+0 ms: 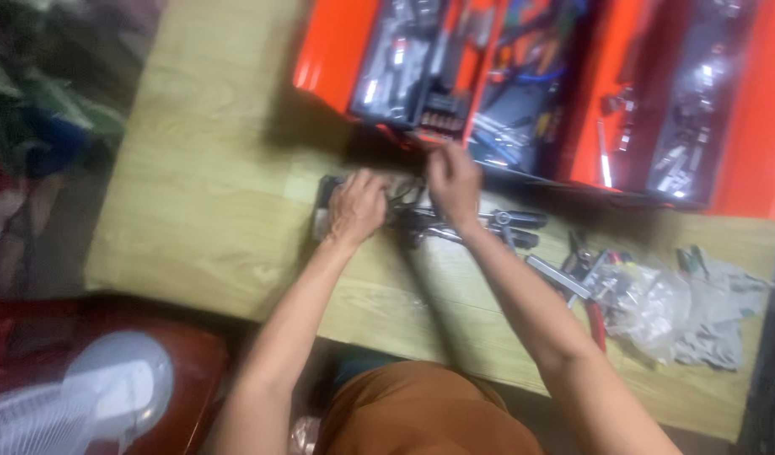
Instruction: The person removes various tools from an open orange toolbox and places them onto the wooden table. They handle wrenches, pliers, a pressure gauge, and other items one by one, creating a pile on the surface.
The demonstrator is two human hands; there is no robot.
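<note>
My left hand [356, 206] rests on a dark, boxy tool [325, 202] lying on the pale wooden table [202, 219], fingers curled over its top. My right hand [453, 181] is just to the right, fingers pinched at a tangle of black cable and metal parts [412, 217] in front of the open orange toolbox [337, 46]. The picture is blurred, so I cannot tell exactly what the right fingers pinch.
The toolbox's fold-out trays [522, 76] hold several hand tools. Pliers and wrenches [564, 270] lie to the right, beside a clear plastic bag of small parts [648, 303] and a grey cloth [724, 312]. A white fan [84, 396] stands at lower left.
</note>
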